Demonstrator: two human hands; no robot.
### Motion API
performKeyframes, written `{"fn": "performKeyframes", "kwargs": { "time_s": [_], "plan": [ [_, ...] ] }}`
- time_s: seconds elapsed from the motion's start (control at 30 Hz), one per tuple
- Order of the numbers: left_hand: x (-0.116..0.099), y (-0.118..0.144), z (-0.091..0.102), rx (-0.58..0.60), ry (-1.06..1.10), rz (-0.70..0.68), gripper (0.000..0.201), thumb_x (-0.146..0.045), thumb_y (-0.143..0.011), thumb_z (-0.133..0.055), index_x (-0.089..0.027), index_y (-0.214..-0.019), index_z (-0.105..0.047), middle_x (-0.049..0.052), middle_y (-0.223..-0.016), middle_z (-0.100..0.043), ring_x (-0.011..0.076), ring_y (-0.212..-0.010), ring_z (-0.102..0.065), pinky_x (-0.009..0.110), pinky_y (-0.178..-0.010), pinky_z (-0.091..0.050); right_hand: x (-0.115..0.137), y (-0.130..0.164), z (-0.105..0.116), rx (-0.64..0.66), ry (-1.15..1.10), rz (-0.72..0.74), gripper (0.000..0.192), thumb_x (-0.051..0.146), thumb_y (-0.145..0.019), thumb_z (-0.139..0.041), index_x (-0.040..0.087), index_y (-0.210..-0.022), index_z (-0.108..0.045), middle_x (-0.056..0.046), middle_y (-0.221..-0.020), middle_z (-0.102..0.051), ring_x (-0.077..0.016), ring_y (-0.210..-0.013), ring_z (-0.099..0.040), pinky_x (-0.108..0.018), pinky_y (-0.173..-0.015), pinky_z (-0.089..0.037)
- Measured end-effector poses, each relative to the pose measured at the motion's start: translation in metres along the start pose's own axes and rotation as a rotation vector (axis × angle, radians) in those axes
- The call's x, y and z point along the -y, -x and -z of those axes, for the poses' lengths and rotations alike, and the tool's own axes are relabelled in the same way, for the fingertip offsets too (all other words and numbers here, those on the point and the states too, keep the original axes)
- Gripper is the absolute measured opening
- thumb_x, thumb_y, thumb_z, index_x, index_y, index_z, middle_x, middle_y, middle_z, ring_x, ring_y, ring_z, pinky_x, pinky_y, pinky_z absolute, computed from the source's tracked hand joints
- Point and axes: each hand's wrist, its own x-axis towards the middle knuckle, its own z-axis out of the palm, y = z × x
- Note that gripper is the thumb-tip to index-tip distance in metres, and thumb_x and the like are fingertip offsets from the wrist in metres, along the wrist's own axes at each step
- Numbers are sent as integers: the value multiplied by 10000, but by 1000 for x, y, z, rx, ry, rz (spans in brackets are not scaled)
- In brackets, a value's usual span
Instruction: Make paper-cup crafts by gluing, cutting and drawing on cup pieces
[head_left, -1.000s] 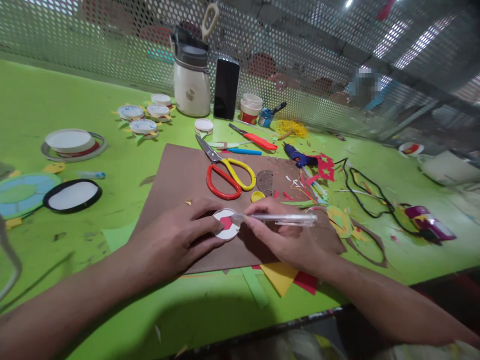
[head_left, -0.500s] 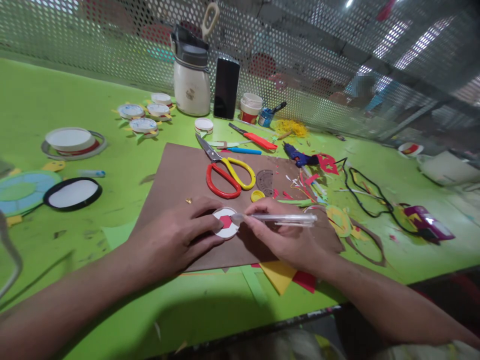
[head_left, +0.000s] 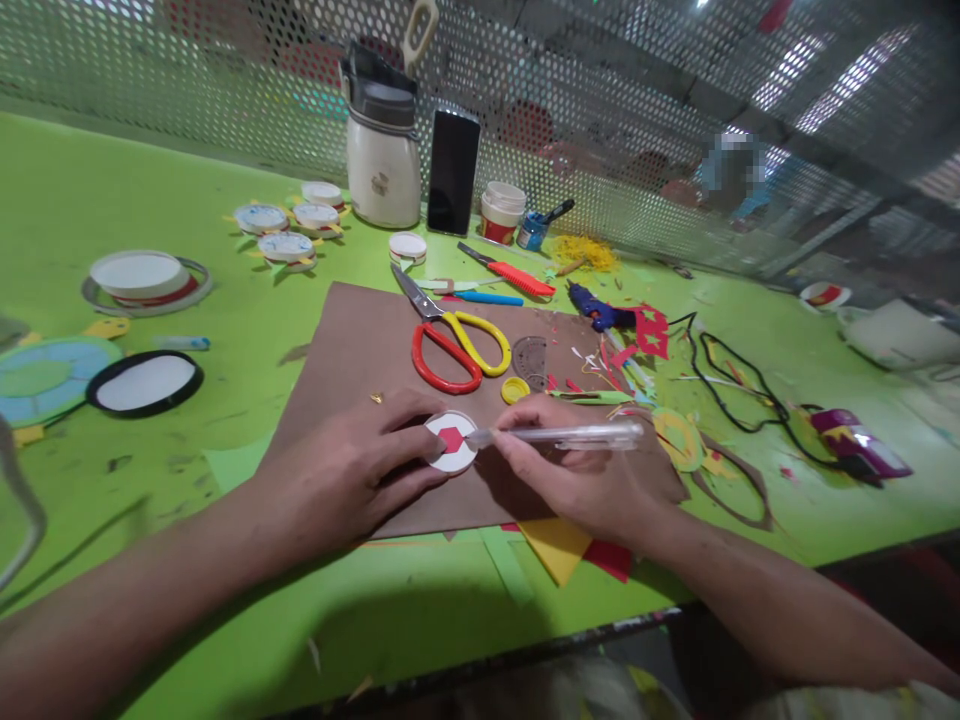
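A small white disc (head_left: 459,460) with a red hexagon in its middle lies on a brown board (head_left: 330,370). My left hand (head_left: 382,460) presses its fingers on the disc's left side and holds it. In my right hand (head_left: 555,460) is a clear pen (head_left: 585,436), pinched near its tip and lying almost level. The pen tip touches the disc beside the hexagon's right corner. Just beyond the hands lie scissors (head_left: 450,345) with one red and one yellow handle, and a yellow cap (head_left: 515,390).
Behind stand a bottle (head_left: 384,165), a phone (head_left: 454,172) and paint jars (head_left: 502,213). A red cutter (head_left: 521,278), a glue gun (head_left: 596,308) and its cord lie to the right among paper scraps. Round paper pieces (head_left: 285,250) and a black-rimmed oval (head_left: 146,385) are left.
The pen has shifted slightly, its tip now at the hexagon's right corner and its rear end a little farther right. My left hand stays on the disc.
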Motion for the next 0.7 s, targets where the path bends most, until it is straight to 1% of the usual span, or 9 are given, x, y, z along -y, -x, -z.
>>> {"fn": "performKeyframes", "kwargs": {
  "time_s": [0.1,0.23,0.37,0.5,0.6,0.7],
  "plan": [
    [0,0,0,-1,-6,-8,169,-234,-969,-595,-213,-1098,-702,100,-1221,-673,199,-1027,-676,302,-880,-528,-5,2,-5,-34,-72,22,59,189,-903,-618,217,-856,-642,9,-762,-726,-132,-665,-674,-231,-593,-519],
    [1,1,-1,-1,-14,-3,152,-229,-969,-597,-206,-1086,-693,106,-1226,-667,196,-1020,-676,305,-873,-527,-6,2,-5,-13,-59,-5,79,157,-881,-631,213,-825,-639,14,-736,-718,-130,-677,-674,-231,-632,-531],
    [1,1,-1,-10,-10,-19,156,-226,-969,-594,-200,-1092,-686,110,-1227,-665,204,-1039,-672,313,-885,-524,-8,4,-7,-3,-121,-28,52,198,-900,-619,214,-857,-643,11,-759,-714,-129,-670,-660,-236,-607,-518],
    [2,1,-1,-1,-20,-15,150,-224,-969,-592,-191,-1078,-689,115,-1233,-662,205,-1034,-669,316,-881,-523,-12,7,-10,-10,-203,-70,65,222,-914,-610,214,-855,-636,25,-716,-676,-112,-612,-618,-226,-546,-480],
    [2,0,-1,-3,-20,-18,140,-226,-971,-589,-186,-1054,-694,117,-1226,-665,201,-1015,-670,316,-871,-521,-13,8,-10,-41,-190,-54,66,219,-913,-613,212,-854,-642,15,-741,-675,-117,-646,-617,-238,-572,-479],
    [1,-1,0,-7,-16,-28,137,-221,-970,-589,-177,-1033,-702,125,-1216,-673,207,-1028,-670,318,-871,-524,-14,9,-10,-15,-207,-70,68,243,-929,-609,218,-874,-642,16,-757,-671,-117,-646,-611,-246,-579,-480]
  ]
}}
